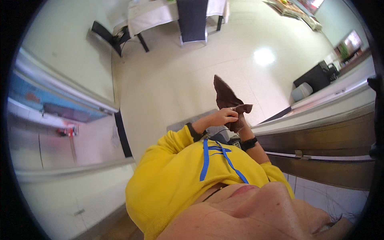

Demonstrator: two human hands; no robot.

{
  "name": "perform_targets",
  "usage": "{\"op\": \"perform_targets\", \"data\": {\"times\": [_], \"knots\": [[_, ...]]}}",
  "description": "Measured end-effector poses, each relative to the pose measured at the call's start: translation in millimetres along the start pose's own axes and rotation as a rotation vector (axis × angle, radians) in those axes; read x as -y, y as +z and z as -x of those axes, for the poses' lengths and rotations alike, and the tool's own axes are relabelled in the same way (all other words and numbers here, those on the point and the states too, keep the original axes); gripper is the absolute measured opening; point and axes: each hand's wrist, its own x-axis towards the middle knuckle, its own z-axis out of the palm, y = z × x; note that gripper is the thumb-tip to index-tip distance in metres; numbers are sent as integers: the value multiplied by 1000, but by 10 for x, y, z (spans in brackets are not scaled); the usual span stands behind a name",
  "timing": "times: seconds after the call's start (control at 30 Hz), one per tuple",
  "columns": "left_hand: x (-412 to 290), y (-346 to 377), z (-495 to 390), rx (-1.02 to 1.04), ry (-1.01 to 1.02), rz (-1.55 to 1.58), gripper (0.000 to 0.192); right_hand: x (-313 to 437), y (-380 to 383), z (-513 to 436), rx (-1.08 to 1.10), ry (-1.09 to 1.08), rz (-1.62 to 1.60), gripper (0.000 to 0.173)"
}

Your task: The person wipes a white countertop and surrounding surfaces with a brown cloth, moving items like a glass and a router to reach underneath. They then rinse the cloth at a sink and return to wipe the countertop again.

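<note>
My left hand (227, 116) grips a dark brown cloth (226, 93), its fingers curled over the bunched middle. One pointed end of the cloth reaches out past my hands, and a crumpled fold sticks out to the right. Only the wrist end of my right hand (245, 129) shows at the lower right of the cloth. The cloth covers its fingers, so their grip is hidden. A black band (249, 144) goes around my right wrist. My yellow hooded top (180, 168) with blue drawstrings fills the space below my hands.
A grey mat (183, 120) lies on the pale tiled floor (168, 78) by my feet. Ahead stand a cloth-covered table (153, 19) and dark chairs (193, 21). Door frames flank me, with a brown door panel (315, 147) at right. A grey bin (301, 91) stands beyond it.
</note>
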Motion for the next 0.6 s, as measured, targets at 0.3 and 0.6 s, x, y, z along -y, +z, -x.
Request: {"op": "perform_targets", "data": {"times": [0.3,0.6], "knots": [[272,-900,-793,-290,-81,245,22,1068,94,-1266,212,-267,-25,52],[1153,-1658,-2831,-475,-312,991,33,2456,721,-2111,-2,-278,-4,50]]}}
